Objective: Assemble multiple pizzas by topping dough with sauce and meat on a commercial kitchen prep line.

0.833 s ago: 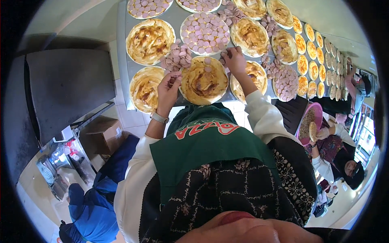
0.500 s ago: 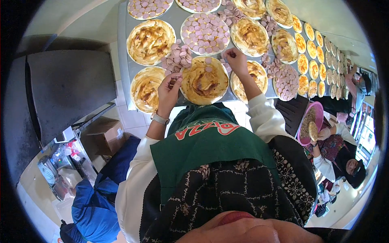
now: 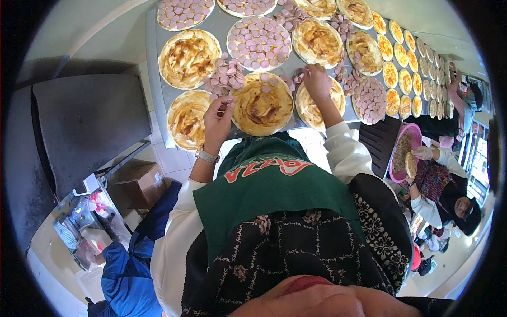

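The left hand (image 3: 218, 117) pinched a small stack of pink sausage slices (image 3: 226, 102) at 9 o'clock of the sauced base (image 3: 262, 104) on the desk (image 3: 158, 79). The right hand (image 3: 317, 80), fingers curled over the loose slices (image 3: 297, 79) at 2 o'clock, showed no clear grip. Slices were best dealt singly, evenly spaced, from the rim inward.

left hand (image 3: 217, 117) pinched, right hand (image 3: 317, 80) reaching
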A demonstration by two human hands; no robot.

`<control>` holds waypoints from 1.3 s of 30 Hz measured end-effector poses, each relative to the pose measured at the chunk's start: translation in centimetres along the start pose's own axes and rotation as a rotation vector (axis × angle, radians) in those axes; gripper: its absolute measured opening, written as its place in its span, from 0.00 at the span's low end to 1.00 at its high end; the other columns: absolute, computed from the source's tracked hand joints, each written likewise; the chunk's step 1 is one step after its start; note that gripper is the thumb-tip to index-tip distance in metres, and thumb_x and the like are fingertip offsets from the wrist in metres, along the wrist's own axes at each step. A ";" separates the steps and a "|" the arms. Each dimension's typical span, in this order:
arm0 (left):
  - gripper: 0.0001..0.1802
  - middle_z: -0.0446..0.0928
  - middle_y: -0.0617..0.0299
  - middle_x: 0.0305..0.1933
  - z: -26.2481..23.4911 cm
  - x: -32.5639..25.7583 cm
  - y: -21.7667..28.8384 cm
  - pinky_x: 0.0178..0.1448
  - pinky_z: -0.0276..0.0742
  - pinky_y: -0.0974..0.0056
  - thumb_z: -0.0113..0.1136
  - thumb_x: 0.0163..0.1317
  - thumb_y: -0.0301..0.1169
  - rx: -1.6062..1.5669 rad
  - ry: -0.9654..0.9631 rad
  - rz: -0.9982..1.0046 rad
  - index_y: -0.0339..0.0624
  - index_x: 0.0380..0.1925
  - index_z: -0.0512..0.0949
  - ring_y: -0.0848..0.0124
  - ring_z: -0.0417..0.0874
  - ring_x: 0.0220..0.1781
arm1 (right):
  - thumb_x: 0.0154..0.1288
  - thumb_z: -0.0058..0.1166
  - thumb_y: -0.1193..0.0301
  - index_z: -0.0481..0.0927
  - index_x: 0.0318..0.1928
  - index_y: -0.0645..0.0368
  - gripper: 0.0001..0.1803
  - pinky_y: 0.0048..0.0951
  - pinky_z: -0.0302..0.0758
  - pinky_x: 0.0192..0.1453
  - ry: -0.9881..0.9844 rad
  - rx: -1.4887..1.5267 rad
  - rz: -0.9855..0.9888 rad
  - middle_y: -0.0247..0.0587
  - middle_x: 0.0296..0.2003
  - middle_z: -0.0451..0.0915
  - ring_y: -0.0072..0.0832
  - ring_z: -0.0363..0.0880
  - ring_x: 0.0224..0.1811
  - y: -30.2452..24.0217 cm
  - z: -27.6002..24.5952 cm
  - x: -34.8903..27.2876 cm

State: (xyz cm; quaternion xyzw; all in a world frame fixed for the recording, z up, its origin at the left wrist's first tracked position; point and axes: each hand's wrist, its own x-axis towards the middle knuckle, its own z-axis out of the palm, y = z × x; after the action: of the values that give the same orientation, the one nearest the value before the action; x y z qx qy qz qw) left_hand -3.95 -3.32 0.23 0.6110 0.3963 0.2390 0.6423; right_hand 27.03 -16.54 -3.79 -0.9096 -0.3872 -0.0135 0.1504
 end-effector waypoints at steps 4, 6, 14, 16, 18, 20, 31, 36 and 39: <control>0.10 0.80 0.68 0.35 0.4 -0.1 -0.2 0.36 0.72 0.74 0.62 0.67 0.27 0.104 -0.019 0.076 0.40 0.47 0.82 0.82 0.74 0.32 | 0.63 0.57 0.62 0.82 0.32 0.55 0.10 0.46 0.81 0.43 -0.062 -0.154 -0.053 0.41 0.37 0.83 0.43 0.82 0.43 1.6 0.6 1.0; 0.10 0.80 0.69 0.37 0.7 0.0 0.1 0.38 0.73 0.74 0.62 0.68 0.27 0.093 -0.049 0.066 0.40 0.48 0.82 0.82 0.74 0.33 | 0.64 0.56 0.61 0.81 0.33 0.57 0.12 0.46 0.81 0.43 -0.050 -0.202 -0.023 0.43 0.37 0.83 0.43 0.82 0.44 1.7 1.6 1.4; 0.10 0.81 0.66 0.38 0.7 -0.3 1.0 0.40 0.73 0.73 0.63 0.66 0.27 0.179 -0.055 0.033 0.42 0.47 0.82 0.79 0.76 0.34 | 0.61 0.60 0.68 0.80 0.35 0.58 0.07 0.43 0.80 0.41 -0.138 0.318 0.020 0.44 0.34 0.82 0.41 0.83 0.38 -0.9 -0.3 -0.4; 0.11 0.80 0.57 0.41 1.0 0.1 0.9 0.44 0.77 0.65 0.64 0.61 0.24 0.432 -0.052 0.270 0.40 0.44 0.82 0.65 0.81 0.38 | 0.59 0.62 0.70 0.79 0.34 0.58 0.07 0.43 0.79 0.39 -0.208 0.501 0.053 0.44 0.33 0.81 0.41 0.82 0.36 -2.8 -0.8 -2.3; 0.12 0.79 0.55 0.46 1.8 0.7 1.1 0.49 0.76 0.60 0.64 0.60 0.25 0.529 -0.071 0.412 0.42 0.45 0.82 0.60 0.79 0.45 | 0.58 0.65 0.69 0.79 0.31 0.60 0.09 0.42 0.79 0.39 -0.200 0.513 -0.162 0.42 0.31 0.80 0.42 0.81 0.34 -3.7 -0.1 -4.1; 0.13 0.78 0.53 0.50 2.7 1.2 1.3 0.55 0.75 0.56 0.64 0.58 0.26 0.630 -0.081 0.552 0.43 0.45 0.82 0.55 0.78 0.51 | 0.58 0.66 0.68 0.80 0.32 0.59 0.09 0.41 0.79 0.39 -0.117 0.447 -0.276 0.42 0.33 0.79 0.42 0.81 0.35 -4.2 0.5 -4.8; 0.18 0.68 0.55 0.68 7.9 4.2 -0.1 0.65 0.63 0.49 0.58 0.61 0.32 1.044 -0.258 0.753 0.51 0.52 0.82 0.56 0.68 0.66 | 0.61 0.64 0.68 0.86 0.45 0.40 0.12 0.37 0.80 0.47 -0.286 0.234 -0.419 0.36 0.52 0.73 0.37 0.81 0.48 -1.6 1.2 0.7; 0.19 0.65 0.55 0.72 8.7 5.3 -1.2 0.65 0.62 0.49 0.58 0.62 0.34 1.121 -0.298 0.714 0.53 0.54 0.81 0.56 0.67 0.67 | 0.58 0.62 0.69 0.83 0.41 0.48 0.09 0.39 0.79 0.48 -0.355 0.316 -0.350 0.39 0.39 0.77 0.38 0.80 0.49 -0.7 1.6 1.7; 0.20 0.64 0.55 0.73 8.9 5.2 -1.2 0.65 0.62 0.48 0.58 0.62 0.36 1.111 -0.303 0.692 0.54 0.56 0.80 0.55 0.67 0.68 | 0.57 0.62 0.70 0.83 0.39 0.53 0.08 0.38 0.80 0.44 -0.328 0.472 -0.214 0.41 0.32 0.78 0.39 0.82 0.42 -0.6 0.9 0.8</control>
State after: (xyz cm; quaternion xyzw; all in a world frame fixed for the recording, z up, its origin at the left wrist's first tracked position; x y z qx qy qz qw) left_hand 5.91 -4.70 -2.64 0.9694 0.1471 0.1030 0.1673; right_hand 27.08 -15.38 -4.40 -0.7937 -0.4921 0.2079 0.2909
